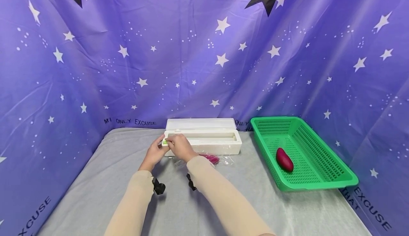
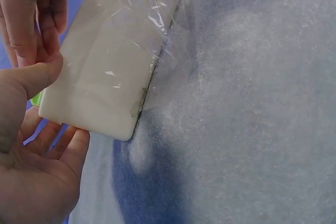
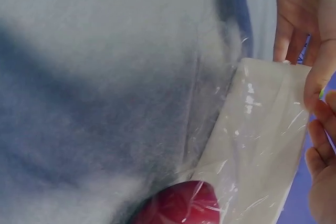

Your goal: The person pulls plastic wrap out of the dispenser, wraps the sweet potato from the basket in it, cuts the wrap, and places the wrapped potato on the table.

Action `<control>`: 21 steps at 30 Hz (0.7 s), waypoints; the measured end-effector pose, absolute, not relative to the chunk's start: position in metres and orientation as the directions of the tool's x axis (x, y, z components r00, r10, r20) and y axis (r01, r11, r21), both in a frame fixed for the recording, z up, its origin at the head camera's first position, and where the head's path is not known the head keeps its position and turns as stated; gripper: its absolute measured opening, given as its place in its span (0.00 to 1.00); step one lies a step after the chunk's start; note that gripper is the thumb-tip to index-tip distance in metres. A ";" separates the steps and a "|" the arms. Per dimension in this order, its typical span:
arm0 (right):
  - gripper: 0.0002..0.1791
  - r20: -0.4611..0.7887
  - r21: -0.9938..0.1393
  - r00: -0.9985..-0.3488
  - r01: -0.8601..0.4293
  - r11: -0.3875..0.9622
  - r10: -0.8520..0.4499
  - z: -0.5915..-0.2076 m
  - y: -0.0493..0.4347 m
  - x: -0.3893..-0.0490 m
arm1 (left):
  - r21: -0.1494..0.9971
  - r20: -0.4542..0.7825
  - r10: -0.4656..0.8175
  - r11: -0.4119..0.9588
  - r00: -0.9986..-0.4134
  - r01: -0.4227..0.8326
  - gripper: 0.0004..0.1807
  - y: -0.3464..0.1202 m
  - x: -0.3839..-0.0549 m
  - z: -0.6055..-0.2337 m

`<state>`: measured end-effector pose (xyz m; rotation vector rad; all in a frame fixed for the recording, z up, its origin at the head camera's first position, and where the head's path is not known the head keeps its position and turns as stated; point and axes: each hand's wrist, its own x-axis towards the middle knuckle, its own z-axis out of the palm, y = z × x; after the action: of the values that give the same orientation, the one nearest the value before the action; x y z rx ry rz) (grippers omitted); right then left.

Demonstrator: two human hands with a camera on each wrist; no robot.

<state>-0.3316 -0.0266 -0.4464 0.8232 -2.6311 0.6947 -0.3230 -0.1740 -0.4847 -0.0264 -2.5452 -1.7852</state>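
Head view: a white box (image 1: 220,149) sits on the grey cloth-covered surface (image 1: 262,193), its lid (image 1: 201,124) tipped back behind it. At the box's left end, the left hand (image 1: 156,154) is at the corner, and the right hand (image 1: 180,146) reaches over to the same spot, fingers curled. A small bright-green piece (image 1: 165,142) shows between them. Clear film (image 1: 227,160) lies crumpled at the front of the box, over a magenta oblong object (image 1: 212,159), partly hidden by the right sleeve (image 1: 223,193). Well apart to the right, a green basket (image 1: 319,186) holds a second oblong, the dark-red one (image 1: 284,160). Behind everything hangs a purple star-patterned cloth (image 1: 191,51).

Left wrist view: the left hand's grip is closed around the box end, thumb over one side and fingers behind the edge. The right hand's bent fingers meet near that thumb; whether its grip pinches the film or the green piece, I cannot tell. Film drapes over the box side onto the surface.

Right wrist view: the magenta object lies beside the box beneath the film, while both hands crowd the box's far corner, fingertips close together.
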 end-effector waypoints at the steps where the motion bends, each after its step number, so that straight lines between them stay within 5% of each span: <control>1: 0.12 0.412 -0.365 -0.792 -0.596 0.715 -0.451 -0.447 -0.026 -0.332 | 0.941 0.038 -0.005 0.336 -0.999 0.034 0.43 -0.174 -0.323 -0.485; 21: 0.17 0.424 -0.478 -0.807 -0.585 0.655 -0.411 -0.444 0.027 -0.327 | 0.939 -0.005 0.020 0.344 -1.000 0.002 0.43 -0.174 -0.325 -0.483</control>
<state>-0.3267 0.0273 -0.4437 0.8010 -2.5956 0.8938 -0.3246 -0.1738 -0.4834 -0.0214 -2.5882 -1.8082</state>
